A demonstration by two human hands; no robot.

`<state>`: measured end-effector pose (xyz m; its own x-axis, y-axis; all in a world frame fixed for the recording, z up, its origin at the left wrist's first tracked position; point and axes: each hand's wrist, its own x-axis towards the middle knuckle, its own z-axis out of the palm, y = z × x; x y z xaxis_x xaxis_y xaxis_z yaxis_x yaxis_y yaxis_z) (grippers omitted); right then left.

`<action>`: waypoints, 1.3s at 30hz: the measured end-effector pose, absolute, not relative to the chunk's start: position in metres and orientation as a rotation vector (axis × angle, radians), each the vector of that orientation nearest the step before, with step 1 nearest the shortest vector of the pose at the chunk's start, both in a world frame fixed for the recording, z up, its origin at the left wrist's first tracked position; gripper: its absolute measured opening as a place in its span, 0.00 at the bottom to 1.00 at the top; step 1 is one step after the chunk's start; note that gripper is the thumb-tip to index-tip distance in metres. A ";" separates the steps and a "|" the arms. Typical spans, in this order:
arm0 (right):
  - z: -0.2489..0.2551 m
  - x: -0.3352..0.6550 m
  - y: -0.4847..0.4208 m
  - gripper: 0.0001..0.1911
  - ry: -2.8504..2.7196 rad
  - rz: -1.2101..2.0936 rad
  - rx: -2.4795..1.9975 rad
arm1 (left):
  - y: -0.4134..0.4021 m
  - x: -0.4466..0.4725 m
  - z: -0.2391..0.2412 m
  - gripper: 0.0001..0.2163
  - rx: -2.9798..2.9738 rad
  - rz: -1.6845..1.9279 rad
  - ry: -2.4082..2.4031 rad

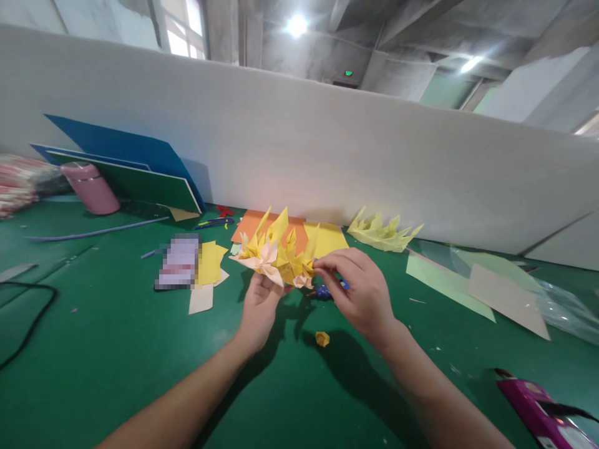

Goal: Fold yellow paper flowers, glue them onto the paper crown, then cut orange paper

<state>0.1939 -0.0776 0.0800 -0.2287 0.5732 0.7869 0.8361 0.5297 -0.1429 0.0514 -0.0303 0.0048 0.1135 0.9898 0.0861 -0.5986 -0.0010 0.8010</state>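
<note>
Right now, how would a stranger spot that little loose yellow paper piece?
On the green table, find the spiky paper held by the left hand and right hand. Below it, toward the wearer, lies the piece. Unlike that spiky paper, it's a tiny compact lump.

I see a green table [154, 374] under the left hand [259, 305] and right hand [360, 290]. Left of the left hand I make out yellow paper [207, 262] and, farther off, a pink bottle [91, 189]; right of the right hand, a pale green sheet [437, 285] and a purple device [531, 402].
</note>
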 end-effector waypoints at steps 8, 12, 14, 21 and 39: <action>0.068 0.190 -0.055 0.11 -2.071 -0.703 -1.098 | -0.030 0.052 0.006 0.21 0.834 1.357 0.564; 0.065 0.190 -0.054 0.11 -2.113 -0.737 -1.069 | -0.031 0.053 0.005 0.22 0.826 1.344 0.548; 0.065 0.191 -0.054 0.11 -2.141 -0.747 -1.054 | -0.031 0.053 0.005 0.22 0.824 1.339 0.540; 0.061 0.193 -0.052 0.11 -2.213 -0.737 -1.023 | -0.032 0.052 0.008 0.20 0.827 1.322 0.536; 0.067 0.189 -0.043 0.14 -2.347 -0.703 -0.870 | -0.030 0.051 0.007 0.18 0.800 1.321 0.587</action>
<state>0.1892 -0.0430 0.0666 -0.6490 0.4212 0.6335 0.7001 0.6566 0.2805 0.0510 -0.0305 0.0068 0.1719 0.9830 0.0648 -0.6106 0.0547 0.7900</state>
